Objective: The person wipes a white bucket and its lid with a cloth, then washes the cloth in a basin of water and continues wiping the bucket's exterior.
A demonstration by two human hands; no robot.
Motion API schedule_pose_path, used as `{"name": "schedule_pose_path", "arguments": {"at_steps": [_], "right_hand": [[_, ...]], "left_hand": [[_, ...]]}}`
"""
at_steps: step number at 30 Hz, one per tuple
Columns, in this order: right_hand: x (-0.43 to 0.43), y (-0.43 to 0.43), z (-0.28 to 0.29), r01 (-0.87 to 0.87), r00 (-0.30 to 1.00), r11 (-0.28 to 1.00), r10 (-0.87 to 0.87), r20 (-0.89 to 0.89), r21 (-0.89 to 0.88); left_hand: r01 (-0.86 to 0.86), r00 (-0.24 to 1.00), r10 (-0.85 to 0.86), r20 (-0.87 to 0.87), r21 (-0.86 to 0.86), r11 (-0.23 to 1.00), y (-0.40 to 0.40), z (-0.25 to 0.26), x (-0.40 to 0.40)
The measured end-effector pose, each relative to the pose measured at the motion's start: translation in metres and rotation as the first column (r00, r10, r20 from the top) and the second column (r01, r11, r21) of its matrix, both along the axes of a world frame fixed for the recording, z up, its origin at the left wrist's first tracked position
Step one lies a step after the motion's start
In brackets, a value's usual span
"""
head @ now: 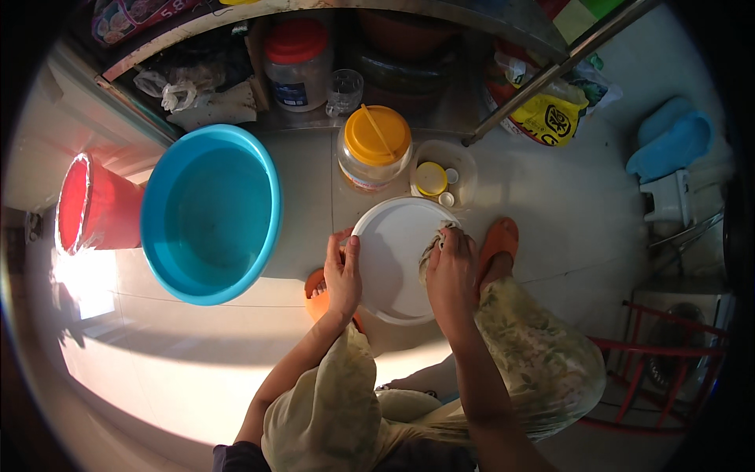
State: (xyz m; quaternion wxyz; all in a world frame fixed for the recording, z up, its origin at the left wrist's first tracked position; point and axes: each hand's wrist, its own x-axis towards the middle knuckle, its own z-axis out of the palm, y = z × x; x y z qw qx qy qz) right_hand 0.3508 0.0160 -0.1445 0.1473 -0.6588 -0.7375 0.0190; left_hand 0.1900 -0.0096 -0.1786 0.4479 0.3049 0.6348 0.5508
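Observation:
A round white plastic lid or shallow tray [392,265] is between my hands, above the floor and between my feet. My left hand [344,274] grips its left rim, thumb on the upper side. A crumpled, greyish cloth [429,259] is bunched under the fingers of my right hand [451,271] at the right side of the white surface. Just beyond the far rim stand a clear jar with an orange lid [377,135] and a translucent plastic tub [463,159] holding a yellow lid and small white caps.
To the left, a blue basin [268,236] holds water, beside a red bucket [112,206]. A metal shelf [295,124] with a red-lidded jar [298,65] and a glass mug [345,91] stands ahead. Plastic bags [548,118], a blue plastic item [675,141] and a red metal frame [660,351] are at right.

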Motion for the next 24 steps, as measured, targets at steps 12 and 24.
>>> {"name": "schedule_pose_path", "arguments": {"at_steps": [12,24], "right_hand": [[-0.006,0.032,0.013,-0.216,0.976,0.976,0.215,0.040,0.029],[-0.001,0.074,-0.009,-0.250,0.898,0.955,0.290,-0.330,0.160]], "left_hand": [[-0.060,0.998,0.059,-0.019,-0.050,0.997,-0.005,-0.005,0.002],[0.032,0.997,-0.033,-0.068,-0.008,0.999,0.002,-0.014,-0.004]]}}
